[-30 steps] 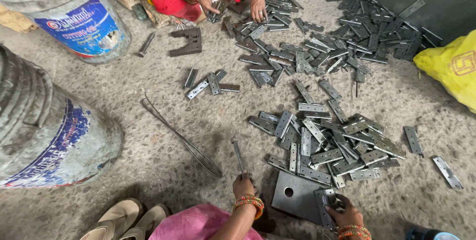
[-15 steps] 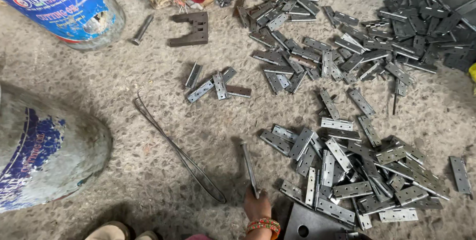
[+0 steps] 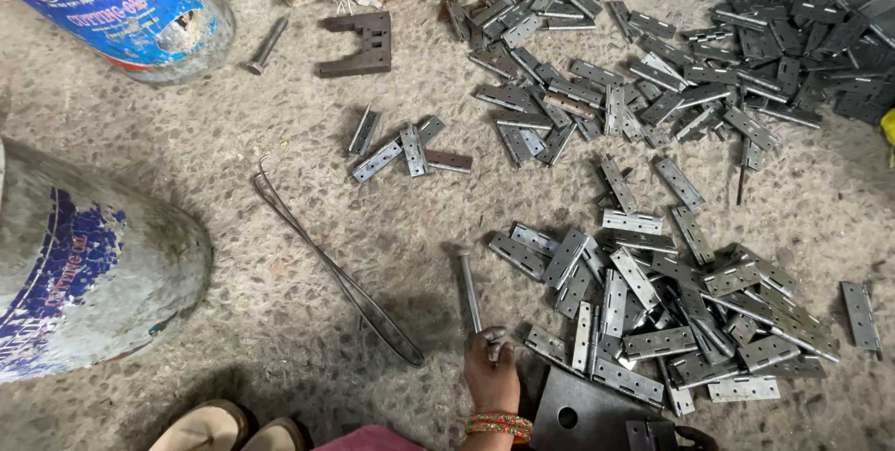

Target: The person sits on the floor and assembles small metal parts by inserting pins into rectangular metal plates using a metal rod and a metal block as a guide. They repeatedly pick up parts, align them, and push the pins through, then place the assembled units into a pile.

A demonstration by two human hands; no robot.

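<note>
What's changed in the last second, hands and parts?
The view swung down and left. The left hand stays closed on the metal rod. The right hand, earlier gripping a hinge at the dark plate, now barely shows at the frame's bottom edge. The hinge piles and bent wire lie unmoved.

Two metal drums [image 3: 84, 274], dozens of steel hinges [image 3: 653, 311], one dark bracket [image 3: 359, 44], two sandals [image 3: 233, 428]

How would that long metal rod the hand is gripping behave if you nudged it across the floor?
The rod looks like solid steel, so probably stiff and heavy for its slimness. It seems round, so it would likely roll sideways on the rough floor if the left hand let go. Bare metal may feel slick.
</note>
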